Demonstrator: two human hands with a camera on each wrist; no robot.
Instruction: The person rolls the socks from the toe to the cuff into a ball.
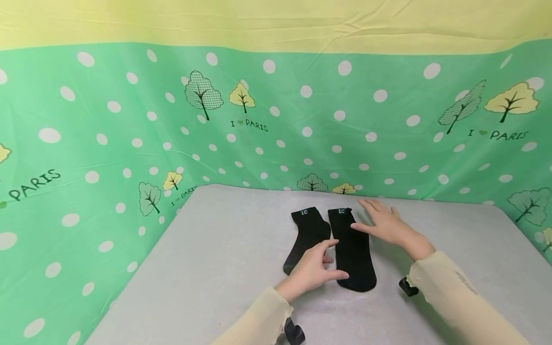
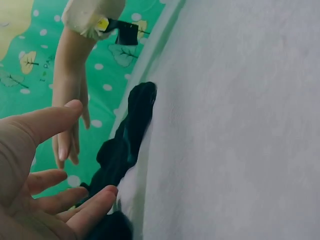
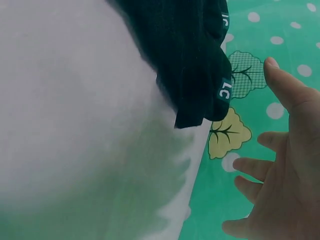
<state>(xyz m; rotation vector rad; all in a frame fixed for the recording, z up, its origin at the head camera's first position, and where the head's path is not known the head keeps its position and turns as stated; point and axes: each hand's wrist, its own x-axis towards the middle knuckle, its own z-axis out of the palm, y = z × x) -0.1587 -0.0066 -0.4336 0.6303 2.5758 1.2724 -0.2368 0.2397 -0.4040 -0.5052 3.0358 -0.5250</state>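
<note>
Two black socks lie side by side on the light grey tabletop, each with white "LC"-like letters at its cuff. In the head view the left sock [image 1: 307, 235] has its toe partly hidden behind my left hand [image 1: 311, 269]. That hand hovers over the gap between the socks, thumb and fingers spread and holding nothing. My right hand [image 1: 385, 224] is beside the cuff of the right sock [image 1: 354, 258], fingers extended, its thumb over the sock's edge. The right wrist view shows the cuffs [image 3: 200, 90] apart from the spread right fingers [image 3: 252, 170].
A grey cloth-covered table [image 1: 207, 268] spreads around the socks. Behind it hangs a green curtain [image 1: 241, 158] with white dots, trees and "PARIS" lettering, topped by a yellow band. Black straps [image 1: 295, 330] show at both sleeve cuffs.
</note>
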